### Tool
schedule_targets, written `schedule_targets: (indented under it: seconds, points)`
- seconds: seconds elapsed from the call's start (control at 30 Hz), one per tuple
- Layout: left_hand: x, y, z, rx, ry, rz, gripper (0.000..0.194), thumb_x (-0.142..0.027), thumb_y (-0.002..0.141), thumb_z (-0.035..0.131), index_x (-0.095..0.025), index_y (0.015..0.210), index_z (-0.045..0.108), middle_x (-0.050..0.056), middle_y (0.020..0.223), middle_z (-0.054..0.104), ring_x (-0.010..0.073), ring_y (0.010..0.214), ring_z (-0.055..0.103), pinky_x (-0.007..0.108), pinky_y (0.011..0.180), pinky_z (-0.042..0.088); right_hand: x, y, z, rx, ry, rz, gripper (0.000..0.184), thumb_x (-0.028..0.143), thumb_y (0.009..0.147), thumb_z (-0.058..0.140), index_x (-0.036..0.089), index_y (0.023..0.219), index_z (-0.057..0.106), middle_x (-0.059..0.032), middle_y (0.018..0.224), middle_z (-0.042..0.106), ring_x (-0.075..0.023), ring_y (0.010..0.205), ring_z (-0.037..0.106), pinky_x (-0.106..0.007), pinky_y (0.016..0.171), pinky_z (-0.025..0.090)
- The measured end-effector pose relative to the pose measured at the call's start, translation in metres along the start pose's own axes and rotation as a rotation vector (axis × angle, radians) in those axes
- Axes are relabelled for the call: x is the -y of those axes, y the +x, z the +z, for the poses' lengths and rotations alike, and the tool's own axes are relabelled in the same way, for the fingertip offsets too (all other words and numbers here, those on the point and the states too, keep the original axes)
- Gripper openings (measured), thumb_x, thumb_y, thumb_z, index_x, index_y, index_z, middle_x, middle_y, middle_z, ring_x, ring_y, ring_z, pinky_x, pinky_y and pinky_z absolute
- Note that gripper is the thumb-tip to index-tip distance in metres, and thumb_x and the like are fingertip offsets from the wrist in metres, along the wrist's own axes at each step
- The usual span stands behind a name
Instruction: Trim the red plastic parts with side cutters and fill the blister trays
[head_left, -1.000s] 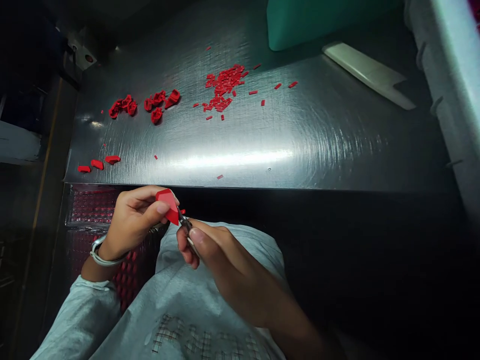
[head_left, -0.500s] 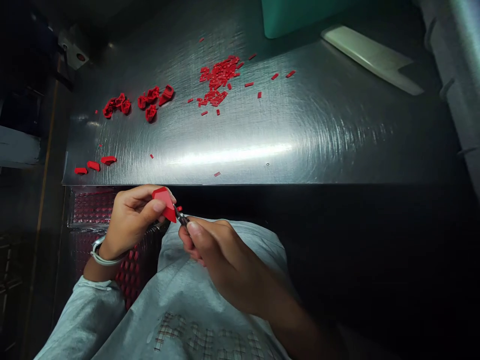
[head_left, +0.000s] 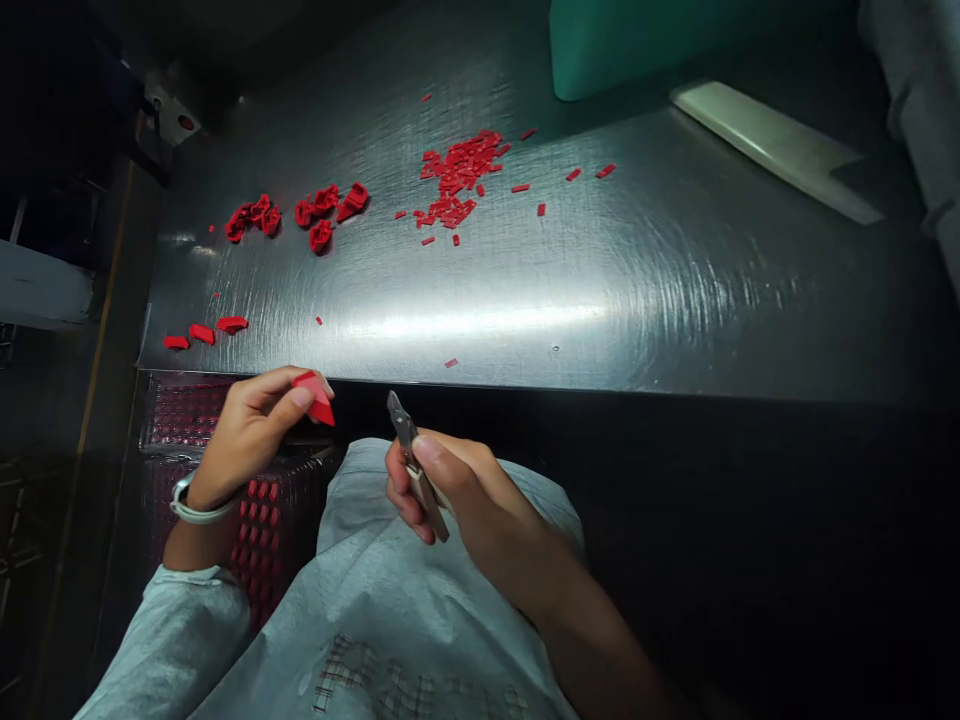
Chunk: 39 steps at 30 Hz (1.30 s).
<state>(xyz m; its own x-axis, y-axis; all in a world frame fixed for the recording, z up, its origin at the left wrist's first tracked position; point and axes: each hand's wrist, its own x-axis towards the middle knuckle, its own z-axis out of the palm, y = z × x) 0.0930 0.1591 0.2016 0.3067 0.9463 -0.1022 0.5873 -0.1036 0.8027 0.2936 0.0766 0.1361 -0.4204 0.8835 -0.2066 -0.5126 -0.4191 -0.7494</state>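
Observation:
Between thumb and fingers, my left hand [head_left: 259, 425] pinches a red plastic part [head_left: 315, 398] with a pointed lower end, just off the table's front edge. My right hand [head_left: 465, 490] is closed around a pair of nippers [head_left: 405, 425] with light handles. Their jaws point up and away from me, apart from the red part. Three small red parts [head_left: 202, 334] lie in a slanted row on the table near its left front corner. Farther back are two clusters of hollow red parts [head_left: 255, 217].
A heap of small red chips [head_left: 465, 165] lies on the metal table [head_left: 510, 270], with a few scattered around. At the back stand a green bin [head_left: 622, 50] and a pale curved piece [head_left: 772, 145]. Below the left front edge are trays of red parts [head_left: 259, 520].
The nippers have moved right, away from the red part, and now point upward. My left hand has tilted the red part slightly. The whole view has shifted a little.

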Motion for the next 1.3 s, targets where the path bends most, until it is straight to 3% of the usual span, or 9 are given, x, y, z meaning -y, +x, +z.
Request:
schedule_targets:
  seconds: [0.13, 0.23, 0.3, 0.53, 0.7, 0.93, 1.07, 1.2, 1.3]
  points:
    - [0.012, 0.009, -0.049, -0.265, 0.537, -0.026, 0.027, -0.043, 0.091, 0.066, -0.019, 0.086, 0.079, 0.004, 0.088, 0.079, 0.0170, 0.073, 0.064, 0.028, 0.072, 0.048, -0.005, -0.002, -0.007, -0.053, -0.003, 0.012, 0.050, 0.061, 0.102, 0.048, 0.020, 0.075, 0.055, 0.0024, 0.064, 0.051, -0.0113, 0.056, 0.043, -0.025, 0.052, 0.037]
    - [0.024, 0.014, -0.081, -0.328, 0.696, -0.187, 0.031, -0.045, 0.092, 0.062, -0.019, 0.094, 0.081, 0.005, 0.092, 0.081, 0.0203, 0.075, 0.068, 0.031, 0.074, 0.050, -0.008, 0.002, -0.011, -0.066, 0.005, 0.033, 0.052, 0.066, 0.100, 0.051, 0.020, 0.076, 0.056, 0.0024, 0.063, 0.051, -0.0117, 0.055, 0.043, -0.025, 0.052, 0.035]
    - [0.031, 0.018, -0.092, -0.334, 0.748, -0.268, 0.033, -0.044, 0.092, 0.062, -0.018, 0.100, 0.080, 0.007, 0.098, 0.082, 0.0244, 0.088, 0.073, 0.032, 0.080, 0.052, -0.009, 0.006, -0.011, -0.057, -0.007, 0.058, 0.054, 0.069, 0.099, 0.053, 0.020, 0.076, 0.057, 0.0020, 0.062, 0.052, -0.0120, 0.055, 0.043, -0.026, 0.052, 0.035]
    - [0.046, 0.036, -0.086, -0.328, 0.998, -0.373, 0.036, -0.043, 0.100, 0.055, -0.016, 0.100, 0.079, 0.013, 0.101, 0.082, 0.0347, 0.101, 0.075, 0.040, 0.087, 0.052, -0.011, 0.008, -0.013, -0.061, -0.068, 0.117, 0.056, 0.071, 0.098, 0.052, 0.020, 0.077, 0.057, 0.0011, 0.063, 0.052, -0.0133, 0.055, 0.045, -0.028, 0.054, 0.035]
    - [0.045, 0.039, -0.087, -0.328, 1.078, -0.329, 0.035, -0.042, 0.101, 0.056, -0.016, 0.110, 0.078, 0.017, 0.097, 0.081, 0.0368, 0.094, 0.076, 0.042, 0.078, 0.051, -0.011, 0.008, -0.019, -0.068, -0.086, 0.135, 0.056, 0.073, 0.096, 0.051, 0.021, 0.078, 0.055, 0.0009, 0.063, 0.050, -0.0144, 0.054, 0.044, -0.029, 0.053, 0.032]
    - [0.032, 0.036, -0.101, -0.428, 1.177, -0.345, 0.028, -0.036, 0.097, 0.062, -0.021, 0.113, 0.078, 0.015, 0.091, 0.080, 0.0353, 0.083, 0.073, 0.043, 0.071, 0.051, 0.001, 0.005, -0.012, -0.149, -0.099, 0.148, 0.058, 0.075, 0.093, 0.057, 0.020, 0.076, 0.056, 0.0018, 0.063, 0.050, -0.0137, 0.055, 0.043, -0.028, 0.055, 0.030]
    - [0.008, 0.054, -0.087, -0.382, 0.975, -0.162, 0.025, -0.034, 0.099, 0.060, -0.020, 0.108, 0.079, 0.012, 0.093, 0.080, 0.0306, 0.085, 0.073, 0.040, 0.077, 0.051, 0.001, 0.006, -0.012, -0.137, -0.094, 0.124, 0.056, 0.072, 0.095, 0.058, 0.019, 0.076, 0.057, 0.0017, 0.063, 0.050, -0.0131, 0.056, 0.043, -0.028, 0.057, 0.033]
    - [-0.007, 0.099, -0.041, -0.134, 0.843, 0.100, 0.029, -0.033, 0.097, 0.068, -0.016, 0.120, 0.073, 0.012, 0.108, 0.078, 0.0256, 0.093, 0.072, 0.036, 0.088, 0.051, -0.006, 0.008, -0.013, -0.098, -0.116, 0.091, 0.057, 0.074, 0.096, 0.054, 0.020, 0.077, 0.056, 0.0020, 0.063, 0.050, -0.0131, 0.055, 0.043, -0.028, 0.055, 0.033]
    - [-0.003, 0.135, -0.011, -0.063, 0.892, 0.129, 0.039, -0.031, 0.095, 0.071, -0.009, 0.127, 0.067, 0.019, 0.117, 0.074, 0.0284, 0.101, 0.070, 0.038, 0.091, 0.051, -0.010, 0.007, -0.014, -0.083, -0.138, 0.073, 0.059, 0.075, 0.098, 0.050, 0.020, 0.078, 0.055, 0.0020, 0.064, 0.049, -0.0130, 0.055, 0.043, -0.028, 0.055, 0.035]
